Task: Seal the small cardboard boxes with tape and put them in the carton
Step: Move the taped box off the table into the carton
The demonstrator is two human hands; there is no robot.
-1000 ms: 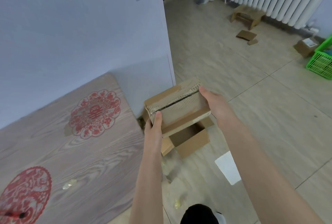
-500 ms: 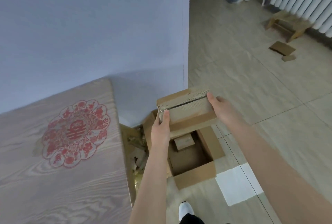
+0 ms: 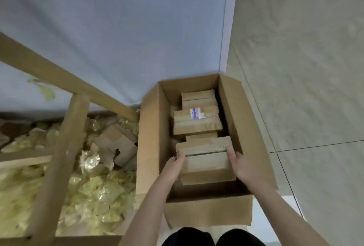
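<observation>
A small taped cardboard box [image 3: 205, 160] is down inside the open carton [image 3: 150, 133] on the floor, at its near end. My left hand [image 3: 174, 164] grips the box's left end and my right hand [image 3: 237, 162] grips its right end. Farther back in the carton lie other small sealed boxes, one with a white label [image 3: 197, 122] and another [image 3: 198, 97] behind it near the far wall.
The carton stands against a pale wall corner [image 3: 223, 48]. To its left, wooden table legs and rails [image 3: 65, 141] cross over a heap of crumpled yellowish plastic [image 3: 94, 194] and torn cardboard [image 3: 116, 143]. Tiled floor [image 3: 305, 88] lies to the right.
I have leaned over the carton, and both hands have lowered the small box from above it down inside. The tabletop has left the view.
</observation>
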